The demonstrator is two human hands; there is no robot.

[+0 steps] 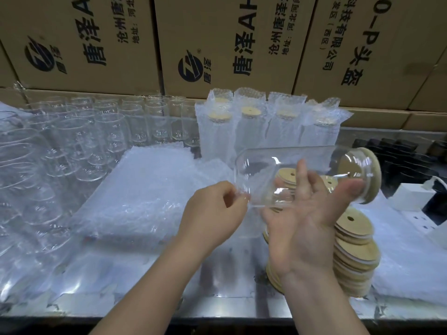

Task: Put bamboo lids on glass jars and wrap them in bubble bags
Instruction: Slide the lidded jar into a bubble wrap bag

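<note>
A clear glass jar [273,172] lies on its side in the air, a bamboo lid [362,175] on its mouth pointing right. My right hand [307,221] cradles it from below, thumb against the lid end. My left hand [212,211] pinches the edge of a clear bubble bag [242,197] right at the jar's base. A flat stack of bubble bags [145,189] lies to the left of my hands. Loose bamboo lids [353,257] are piled under my right hand.
Rows of bare glass jars [79,139] fill the left side of the metal table [229,308]. Several wrapped, lidded jars [271,122] stand at the back centre. Cardboard boxes [217,44] form a wall behind. A white box [408,199] and dark items sit at the right.
</note>
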